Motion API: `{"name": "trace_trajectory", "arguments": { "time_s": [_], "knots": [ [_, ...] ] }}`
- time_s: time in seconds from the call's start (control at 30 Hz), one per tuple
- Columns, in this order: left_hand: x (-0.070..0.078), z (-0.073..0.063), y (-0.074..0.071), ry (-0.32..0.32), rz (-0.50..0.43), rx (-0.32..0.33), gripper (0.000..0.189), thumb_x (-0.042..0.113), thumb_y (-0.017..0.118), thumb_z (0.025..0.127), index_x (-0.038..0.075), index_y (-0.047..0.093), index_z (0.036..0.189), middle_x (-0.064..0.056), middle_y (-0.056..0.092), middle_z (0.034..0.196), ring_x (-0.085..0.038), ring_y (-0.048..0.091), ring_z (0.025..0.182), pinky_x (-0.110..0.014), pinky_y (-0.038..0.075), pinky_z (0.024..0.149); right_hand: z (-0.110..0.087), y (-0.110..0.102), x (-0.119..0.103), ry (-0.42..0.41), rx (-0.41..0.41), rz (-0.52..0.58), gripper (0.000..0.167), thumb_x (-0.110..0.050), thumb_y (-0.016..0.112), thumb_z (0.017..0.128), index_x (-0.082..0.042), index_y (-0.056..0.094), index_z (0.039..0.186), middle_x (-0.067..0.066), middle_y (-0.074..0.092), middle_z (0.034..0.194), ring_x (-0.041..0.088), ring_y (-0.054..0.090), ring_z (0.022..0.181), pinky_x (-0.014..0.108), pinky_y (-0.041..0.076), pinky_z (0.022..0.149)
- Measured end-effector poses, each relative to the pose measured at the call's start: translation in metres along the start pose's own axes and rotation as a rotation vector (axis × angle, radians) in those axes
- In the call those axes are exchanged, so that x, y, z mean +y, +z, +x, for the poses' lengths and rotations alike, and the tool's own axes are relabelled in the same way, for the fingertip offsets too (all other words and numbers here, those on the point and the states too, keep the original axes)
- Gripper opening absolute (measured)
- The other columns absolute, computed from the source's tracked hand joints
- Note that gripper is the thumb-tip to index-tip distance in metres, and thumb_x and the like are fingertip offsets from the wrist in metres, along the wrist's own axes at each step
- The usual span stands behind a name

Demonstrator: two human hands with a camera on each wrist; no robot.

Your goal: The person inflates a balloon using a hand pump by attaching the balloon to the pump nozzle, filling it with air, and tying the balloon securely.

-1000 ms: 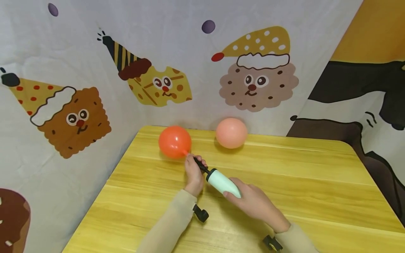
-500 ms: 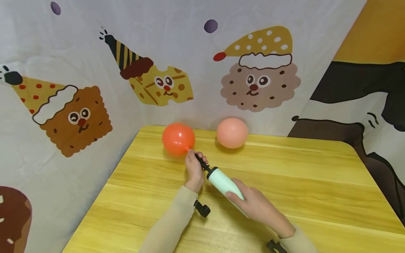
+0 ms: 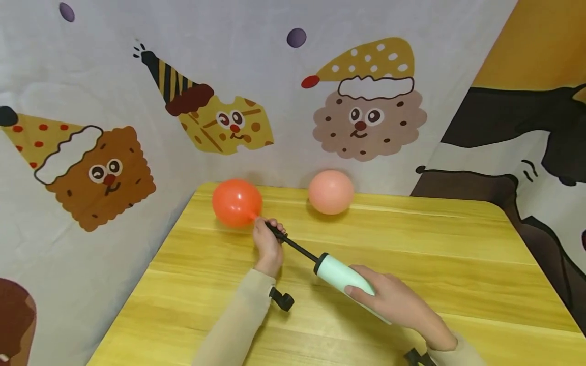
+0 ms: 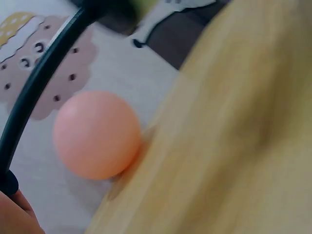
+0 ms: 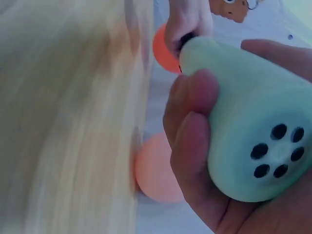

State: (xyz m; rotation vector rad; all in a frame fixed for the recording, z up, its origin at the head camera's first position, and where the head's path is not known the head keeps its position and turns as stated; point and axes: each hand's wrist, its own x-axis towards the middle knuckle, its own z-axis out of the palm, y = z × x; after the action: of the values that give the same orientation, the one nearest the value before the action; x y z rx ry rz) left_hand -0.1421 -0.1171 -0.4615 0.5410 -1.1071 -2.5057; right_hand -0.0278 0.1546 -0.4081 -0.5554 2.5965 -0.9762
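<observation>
A mint-green hand balloon pump [image 3: 341,273] slants across the table, its black rod [image 3: 299,249] drawn out of the barrel. My left hand [image 3: 267,244] grips the black nozzle end and pinches the neck of an inflated red balloon [image 3: 234,202] there. Around the barrel curl the fingers of my right hand [image 3: 399,301]. The right wrist view shows the pump's holed end cap [image 5: 279,148] close up, with the red balloon [image 5: 165,51] partly hidden behind my left hand. How the neck sits on the nozzle is hidden by my fingers.
A round pink balloon [image 3: 330,192] lies near the wooden table's [image 3: 435,244] back edge, right of the red one. Behind the table hangs a cloth backdrop [image 3: 284,101] with cartoon biscuits. Each wrist carries a small black camera mount [image 3: 281,299].
My right hand has pulled the barrel back to the lower right, exposing much more of the rod. The red balloon and left hand shift slightly left in view.
</observation>
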Motion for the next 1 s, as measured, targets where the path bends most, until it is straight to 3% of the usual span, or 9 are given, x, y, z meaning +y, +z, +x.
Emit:
{"name": "trace_trajectory", "arguments": {
  "time_s": [0.2, 0.5, 0.67, 0.83, 1.0],
  "knots": [
    [-0.019, -0.018, 0.004, -0.048, 0.047, -0.039, 0.038, 0.025, 0.027, 0.115, 0.011, 0.048, 0.086, 0.001, 0.050, 0.069, -0.012, 0.051, 0.057, -0.023, 0.047, 0.054, 0.020, 0.021, -0.005, 0.048, 0.056, 0.002, 0.062, -0.061, 0.059, 0.099, -0.020, 0.057, 0.145, -0.003, 0.068, 0.101, 0.012, 0.059, 0.076, 0.035, 0.050, 0.066],
    [-0.036, -0.034, 0.005, -0.074, 0.123, -0.070, 0.035, 0.028, 0.029, 0.114, 0.011, 0.047, 0.089, 0.001, 0.051, 0.072, -0.012, 0.052, 0.061, -0.024, 0.050, 0.060, 0.041, 0.035, -0.013, 0.067, 0.050, 0.044, 0.063, -0.062, 0.058, 0.100, -0.017, 0.057, 0.145, -0.002, 0.062, 0.081, 0.014, 0.056, 0.055, 0.034, 0.046, 0.051],
    [-0.032, -0.032, 0.002, -0.077, 0.139, -0.076, 0.037, 0.030, 0.030, 0.115, 0.011, 0.048, 0.089, 0.001, 0.052, 0.073, -0.012, 0.053, 0.061, -0.024, 0.050, 0.061, 0.042, 0.040, -0.013, 0.066, 0.053, 0.059, 0.062, -0.060, 0.058, 0.100, -0.018, 0.056, 0.145, 0.001, 0.064, 0.084, 0.014, 0.056, 0.057, 0.035, 0.047, 0.050],
    [-0.022, -0.028, -0.001, -0.089, 0.096, -0.062, 0.035, 0.030, 0.030, 0.115, 0.011, 0.047, 0.092, 0.001, 0.051, 0.074, -0.012, 0.051, 0.061, -0.024, 0.049, 0.060, 0.037, 0.044, -0.014, 0.025, 0.052, 0.069, 0.060, -0.058, 0.056, 0.102, -0.017, 0.055, 0.147, 0.001, 0.066, 0.092, 0.014, 0.057, 0.067, 0.035, 0.048, 0.058],
    [-0.009, -0.012, 0.001, -0.068, 0.028, -0.039, 0.032, 0.028, 0.030, 0.115, 0.012, 0.043, 0.092, 0.002, 0.049, 0.071, -0.012, 0.049, 0.059, -0.023, 0.046, 0.056, 0.023, 0.034, -0.015, 0.021, 0.033, 0.086, 0.061, -0.055, 0.056, 0.104, -0.017, 0.050, 0.151, 0.000, 0.064, 0.088, 0.014, 0.055, 0.066, 0.033, 0.047, 0.058]
  ]
}}
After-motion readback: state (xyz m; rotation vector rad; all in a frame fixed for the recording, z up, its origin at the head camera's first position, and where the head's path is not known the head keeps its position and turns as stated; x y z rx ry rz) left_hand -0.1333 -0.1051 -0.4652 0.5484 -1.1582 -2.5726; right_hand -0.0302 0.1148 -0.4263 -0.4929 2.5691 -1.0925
